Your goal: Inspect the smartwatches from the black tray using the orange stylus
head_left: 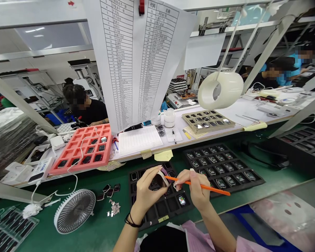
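My left hand (147,190) is closed around a small dark smartwatch body (161,179), held above a black compartment tray (157,208). My right hand (195,187) pinches an orange stick (212,189) whose tip touches the watch body at the left. The stick's other end points right over the green mat. One watch with a lit screen (182,200) lies in the tray just below my right hand. Most compartments near me look empty.
A second black tray (223,166) full of watch bodies lies to the right. A small white fan (74,210), loose watch parts (109,191) and foil bits sit left. A pink tray (81,150), paperwork and a tape roll (220,90) are behind. Other people work beyond.
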{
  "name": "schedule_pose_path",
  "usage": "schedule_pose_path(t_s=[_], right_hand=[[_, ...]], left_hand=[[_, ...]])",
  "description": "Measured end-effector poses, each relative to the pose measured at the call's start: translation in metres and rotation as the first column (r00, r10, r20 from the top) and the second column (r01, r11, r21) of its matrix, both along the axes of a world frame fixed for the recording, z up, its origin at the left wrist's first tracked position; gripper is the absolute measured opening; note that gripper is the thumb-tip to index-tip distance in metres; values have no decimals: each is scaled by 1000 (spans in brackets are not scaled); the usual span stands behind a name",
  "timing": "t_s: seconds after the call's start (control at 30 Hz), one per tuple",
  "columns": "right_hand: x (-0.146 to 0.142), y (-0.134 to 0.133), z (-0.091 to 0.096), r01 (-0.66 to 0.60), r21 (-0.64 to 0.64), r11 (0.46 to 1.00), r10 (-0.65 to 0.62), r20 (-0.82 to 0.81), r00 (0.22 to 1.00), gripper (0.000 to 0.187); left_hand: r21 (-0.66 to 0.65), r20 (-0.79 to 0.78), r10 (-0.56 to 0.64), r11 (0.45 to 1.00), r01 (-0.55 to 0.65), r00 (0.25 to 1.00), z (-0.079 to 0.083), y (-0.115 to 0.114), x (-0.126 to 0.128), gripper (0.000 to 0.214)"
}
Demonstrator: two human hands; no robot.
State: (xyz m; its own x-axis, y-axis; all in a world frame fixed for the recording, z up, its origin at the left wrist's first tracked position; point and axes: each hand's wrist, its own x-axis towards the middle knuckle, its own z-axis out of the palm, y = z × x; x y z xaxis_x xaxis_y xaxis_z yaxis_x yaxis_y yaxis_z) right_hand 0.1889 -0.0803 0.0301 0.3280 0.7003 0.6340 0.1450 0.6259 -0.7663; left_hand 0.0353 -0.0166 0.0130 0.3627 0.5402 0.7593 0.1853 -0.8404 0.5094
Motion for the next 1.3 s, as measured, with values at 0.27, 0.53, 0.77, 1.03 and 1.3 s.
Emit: schedule_pose_path(t_s=[0.27, 0.53, 0.77, 1.03, 1.3], right_hand=[[7, 2, -11, 29, -92, 995, -38, -104, 994, 42], [-9, 17, -21, -152, -483, 862, 94, -141, 985, 42], [-10, 18, -19, -318, -452, 833, 126, -406, 905, 44], [-10, 14, -21, -268, -465, 844, 73, -396, 915, 43], [-9, 12, -21, -198, -474, 858, 44, -315, 948, 43]], left_hand=[[-90, -70, -16, 996, 10, 997, 2, 1, 0, 48], [-76, -149, 31, 996, -43, 988, 1, 4, 1, 45], [-232, -60, -13, 973, -1, 998, 3, 1, 2, 52], [-259, -38, -50, 965, 39, 998, 7, 1, 2, 47], [-192, -6, -63, 980, 61, 998, 4, -1, 3, 46]])
